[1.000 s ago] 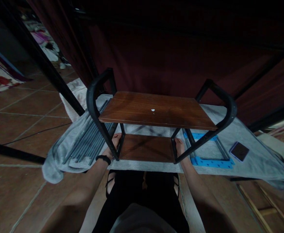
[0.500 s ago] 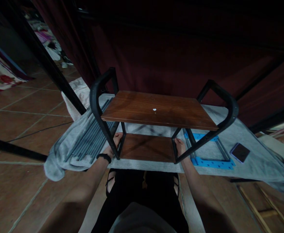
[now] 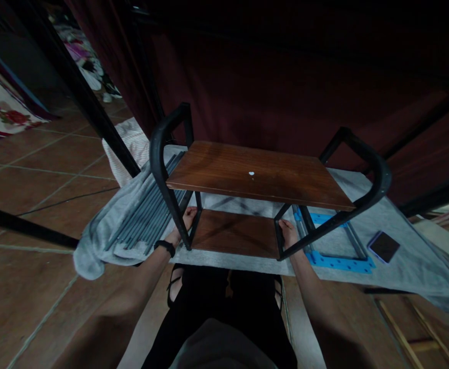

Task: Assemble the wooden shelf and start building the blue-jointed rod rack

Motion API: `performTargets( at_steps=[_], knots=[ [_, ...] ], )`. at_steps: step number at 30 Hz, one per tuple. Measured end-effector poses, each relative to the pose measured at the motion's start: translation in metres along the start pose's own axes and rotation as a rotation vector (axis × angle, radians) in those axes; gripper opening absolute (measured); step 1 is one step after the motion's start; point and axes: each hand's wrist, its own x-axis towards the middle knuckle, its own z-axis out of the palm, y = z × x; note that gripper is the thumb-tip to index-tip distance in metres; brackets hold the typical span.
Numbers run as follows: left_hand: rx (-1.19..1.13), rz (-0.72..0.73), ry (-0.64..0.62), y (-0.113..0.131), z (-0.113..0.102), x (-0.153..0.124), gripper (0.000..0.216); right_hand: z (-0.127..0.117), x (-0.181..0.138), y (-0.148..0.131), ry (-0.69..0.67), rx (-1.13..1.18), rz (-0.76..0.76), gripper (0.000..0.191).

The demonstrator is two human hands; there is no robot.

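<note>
Grey cloth (image 3: pixel 412 266) beneath upright shelf rack (image 3: pixel 270 180), long axis left-right.

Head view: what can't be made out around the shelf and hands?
- left hand: fingers behind the black frame leg; grip unclear.
- right hand: fingers hidden by the right frame leg, same.
- blue bracket: partly covered by the frame.
- phone: screen dark, too small.
- backdrop: too dark.
</note>
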Motion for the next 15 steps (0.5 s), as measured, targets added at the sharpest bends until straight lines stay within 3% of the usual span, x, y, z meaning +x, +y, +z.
performTargets(
  at_steps=[10, 15],
  knots=[
    [0.235, 0.16, -0.09, -0.011, -0.01, 0.007, 0.019, -0.004, 0.001, -0.002, -0.081, -0.011, 0.016, 0.035],
    [0.314, 0.245, -0.135, -0.014, -0.015, 0.007, 0.02, -0.009, 0.002, 0.003, -0.03, -0.081, -0.027, 0.042]
  ],
)
